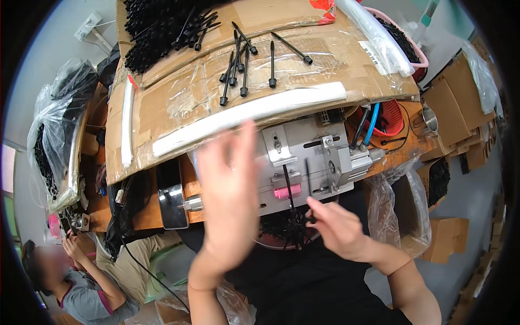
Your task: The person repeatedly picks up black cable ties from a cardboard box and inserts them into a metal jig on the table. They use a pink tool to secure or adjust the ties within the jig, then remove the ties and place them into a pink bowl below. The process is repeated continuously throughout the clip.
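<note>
My left hand (230, 179) is smeared by motion above the left side of a grey metal fixture (319, 184), near the white-edged cardboard; its fingers cannot be read. My right hand (341, 230) pinches a thin black plastic rod (307, 176) that points up over the fixture's front. Another black rod (288, 187) lies in the fixture, under a metal clamp plate (279, 146) and beside a pink cylindrical piece (287, 191). Several black rods with knobbed ends (272, 65) are scattered on the cardboard (189, 103), next to a dense heap of them (151, 32).
Below the fixture sits a container of black parts (279, 230). A phone (172, 197) lies on the wooden bench (146, 208). At right are a red basket (400, 119), blue tubing (371, 124) and cardboard boxes (447, 238). Another person (100, 287) works at lower left.
</note>
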